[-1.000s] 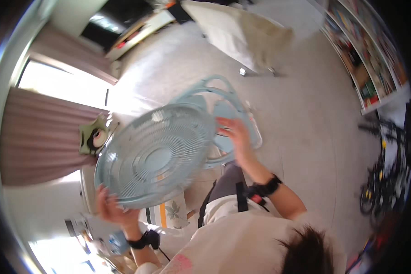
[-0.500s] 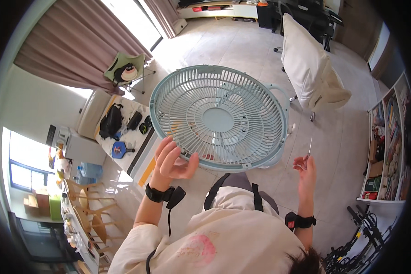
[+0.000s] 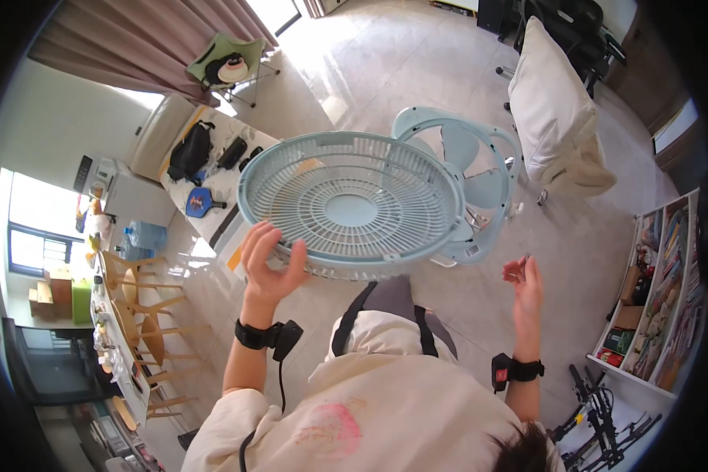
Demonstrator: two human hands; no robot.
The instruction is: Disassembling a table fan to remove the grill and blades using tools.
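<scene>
One wide grey tiled floor (image 3: 570,256) below it all, sunlit at the far side! Over it, one big round pale-blue plastic fan grille (image 3: 349,210): slatted, dish-shaped, tilted, left of centre. Just behind its right side, a pale-blue ring-shaped plastic fan frame (image 3: 415,119), and inside that, pale-blue paddle-shaped plastic fan blades (image 3: 486,189), partly covered by the grille. Now to the bare left hand (image 3: 269,269), at the grille's near-left rim: fingers and thumb spread, no clear pinch; firm contact or mere hovering, can't tell. Across to the bare right hand (image 3: 528,289), well apart from the grille: fingers curled, thumb close by; pinching something thin or nothing at all, can't tell. And the danger for the grille? Could tip or slide, with just one spread hand beside the rim and no right-hand help. Could knock the blades, if swung rightward. Could even crack, if dropped on the floor.
</scene>
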